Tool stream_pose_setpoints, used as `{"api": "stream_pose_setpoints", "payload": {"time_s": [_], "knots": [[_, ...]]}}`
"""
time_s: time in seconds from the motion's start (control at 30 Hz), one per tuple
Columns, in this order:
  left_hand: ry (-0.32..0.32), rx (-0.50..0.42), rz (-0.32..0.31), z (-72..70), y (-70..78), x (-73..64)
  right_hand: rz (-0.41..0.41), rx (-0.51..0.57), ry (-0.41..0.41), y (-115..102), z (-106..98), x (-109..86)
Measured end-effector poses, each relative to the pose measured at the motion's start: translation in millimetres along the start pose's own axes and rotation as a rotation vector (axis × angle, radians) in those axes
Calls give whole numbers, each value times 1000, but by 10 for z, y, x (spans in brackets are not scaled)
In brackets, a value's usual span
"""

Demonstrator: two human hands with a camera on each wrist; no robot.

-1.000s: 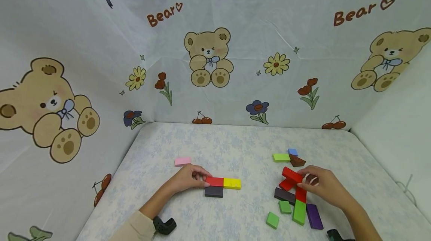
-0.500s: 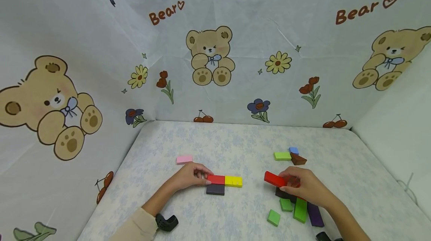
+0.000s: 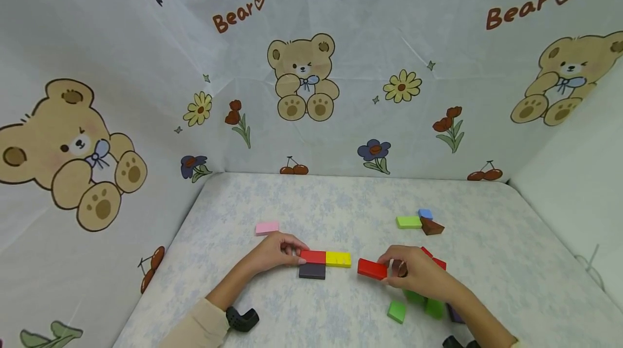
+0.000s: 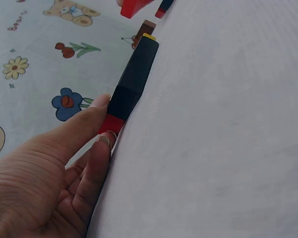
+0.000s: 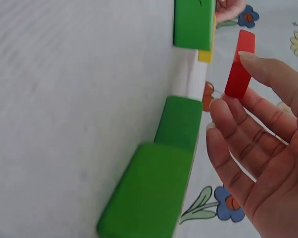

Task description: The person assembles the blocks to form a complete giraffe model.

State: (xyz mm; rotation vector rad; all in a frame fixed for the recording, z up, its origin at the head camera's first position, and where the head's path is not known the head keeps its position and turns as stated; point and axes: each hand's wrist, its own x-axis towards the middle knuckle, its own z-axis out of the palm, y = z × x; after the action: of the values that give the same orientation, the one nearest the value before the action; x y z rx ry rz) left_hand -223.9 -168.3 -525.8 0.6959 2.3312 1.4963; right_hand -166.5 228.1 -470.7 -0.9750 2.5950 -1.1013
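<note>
With thumb and fingers, my left hand (image 3: 274,255) pinches the left end of a red block (image 3: 313,256) on the table. A yellow block (image 3: 338,259) touches that block's right end, and a dark block (image 3: 312,271) lies along its near side. My right hand (image 3: 421,269) pinches another red block (image 3: 372,269) by its right end, a short gap to the right of the yellow one. In the right wrist view this red block (image 5: 241,64) sits between thumb and fingers, apart from the tabletop. Part of the block pile is hidden behind the right hand.
Around the right forearm lie green blocks (image 3: 396,312), a purple block (image 3: 455,313) and more red blocks (image 3: 439,263). Farther back are a lime block (image 3: 409,222), a blue block (image 3: 425,213) and a brown wedge (image 3: 431,226). A pink block (image 3: 267,227) lies beyond the left hand.
My right hand has lifted a red block off the pile and carried it left, close to the yellow block. The left hand has kept its hold in the same place.
</note>
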Motion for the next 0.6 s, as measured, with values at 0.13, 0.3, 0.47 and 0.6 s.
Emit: {"api": "stream_pose_setpoints", "payload": {"time_s": [0.13,0.3,0.47,0.6], "knots": [[0,1,-2,-21,14,4,-4,-75,-40,-59,69,109],[-2,12,0,-28,5,15,58,-146,-93,-168,157,233],[-14,10,13,-24,6,8,133,-226,-110,-256,259,313],[-16,-1,15,-25,12,0,174,-249,-99,-287,306,364]]}}
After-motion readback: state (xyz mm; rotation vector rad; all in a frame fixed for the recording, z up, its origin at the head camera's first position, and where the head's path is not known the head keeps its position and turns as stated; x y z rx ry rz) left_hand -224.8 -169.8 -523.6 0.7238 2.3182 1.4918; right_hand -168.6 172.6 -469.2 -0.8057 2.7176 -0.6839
